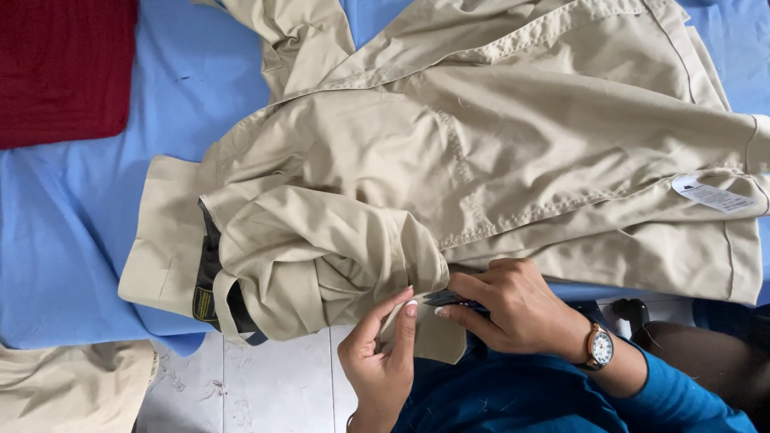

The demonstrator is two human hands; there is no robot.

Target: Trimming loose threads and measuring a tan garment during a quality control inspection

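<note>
A pair of khaki trousers [481,144] lies spread and rumpled over a blue-covered table [72,224], and everything else is placed from it here. At the trousers' near edge, just below the bunched waistband, a loose flap of khaki fabric [429,333] hangs off the table edge toward the person. The left hand [383,365] comes up from below the trousers and pinches that flap between thumb and forefinger, the other fingers curled behind it. The right hand [517,309], just right of the left and touching the same flap, is closed around a small dark tool [449,300], thin and narrow, whose tip points left to the pinched spot; what kind of tool it is cannot be told. A wristwatch [599,346] with a white round face sits on the right wrist, above a teal sleeve [682,397].

At the left end of the trousers the waistband is turned out, showing a dark lining [210,269] with a small yellow label. At the trousers' right end a white tag [712,195] is stitched near the hem. Beyond the trousers' upper left corner a dark red cloth [64,68] lies on the blue cover. Below the left end, off the table, another khaki piece [72,385] lies beside a white tiled floor [273,385]
</note>
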